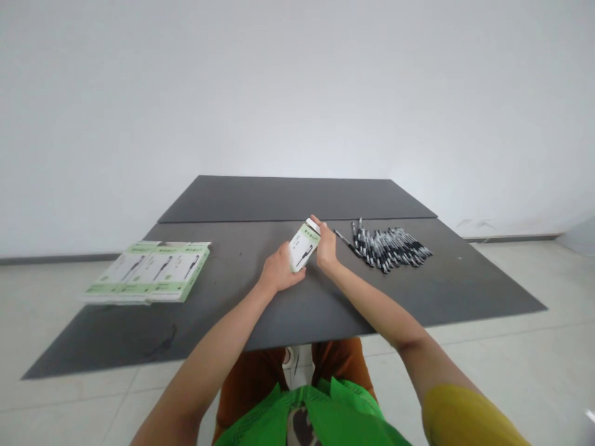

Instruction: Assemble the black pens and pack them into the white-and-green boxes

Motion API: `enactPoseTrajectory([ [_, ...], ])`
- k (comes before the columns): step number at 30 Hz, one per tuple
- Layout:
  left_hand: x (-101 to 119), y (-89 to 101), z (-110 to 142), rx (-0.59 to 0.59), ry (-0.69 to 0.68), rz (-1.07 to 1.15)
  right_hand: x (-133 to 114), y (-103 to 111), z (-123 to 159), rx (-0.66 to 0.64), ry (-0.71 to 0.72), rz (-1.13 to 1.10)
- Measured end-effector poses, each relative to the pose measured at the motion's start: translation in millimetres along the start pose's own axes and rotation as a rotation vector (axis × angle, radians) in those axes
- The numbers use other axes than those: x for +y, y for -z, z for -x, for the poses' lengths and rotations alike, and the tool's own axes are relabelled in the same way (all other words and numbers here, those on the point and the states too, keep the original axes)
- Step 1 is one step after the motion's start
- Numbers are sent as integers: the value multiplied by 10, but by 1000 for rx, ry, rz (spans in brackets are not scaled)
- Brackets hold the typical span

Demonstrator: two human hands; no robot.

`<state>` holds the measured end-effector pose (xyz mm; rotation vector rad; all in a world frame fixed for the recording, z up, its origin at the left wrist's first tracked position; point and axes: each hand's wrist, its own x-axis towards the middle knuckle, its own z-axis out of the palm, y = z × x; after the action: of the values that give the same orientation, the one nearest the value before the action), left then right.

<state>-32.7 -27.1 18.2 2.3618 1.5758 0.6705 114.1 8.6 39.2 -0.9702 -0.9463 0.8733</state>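
Observation:
A small white-and-green pen box [303, 249], printed with a black pen, is tilted above the middle of the table. My left hand [279, 271] grips its lower left side, thumb along the bottom end. At the upper end, the fingers of my right hand [326, 243] are closed on the box's right edge beside a white end flap [313, 225]. Whether anything is inside the box cannot be seen. To the right of my right hand lies a spread pile of black-and-clear pens [393, 248], with one pen [348, 243] set apart at its left.
Several flat pen boxes [149, 272] of the same print lie side by side in a stack at the left of the dark grey table [204, 328]. A seam crosses the tabletop toward the back. Behind it stands a white wall [297, 87].

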Motion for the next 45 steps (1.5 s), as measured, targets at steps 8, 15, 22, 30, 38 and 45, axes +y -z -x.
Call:
enactPoseTrajectory([
  [8,-49,24,72,10,-47,63,-38,17,177,12,134,29],
  [15,-76,-1,79,43,-70,75,-151,68,300,-51,203,164],
  [22,-85,-20,84,70,-88,78,-254,85,363,-79,264,301],
  [30,-68,-7,82,68,-87,79,-311,79,414,-58,267,387],
  [38,-50,22,78,9,-34,102,-374,201,398,-213,336,602],
  [45,-62,32,74,0,-21,138,-445,130,424,-303,376,539],
])
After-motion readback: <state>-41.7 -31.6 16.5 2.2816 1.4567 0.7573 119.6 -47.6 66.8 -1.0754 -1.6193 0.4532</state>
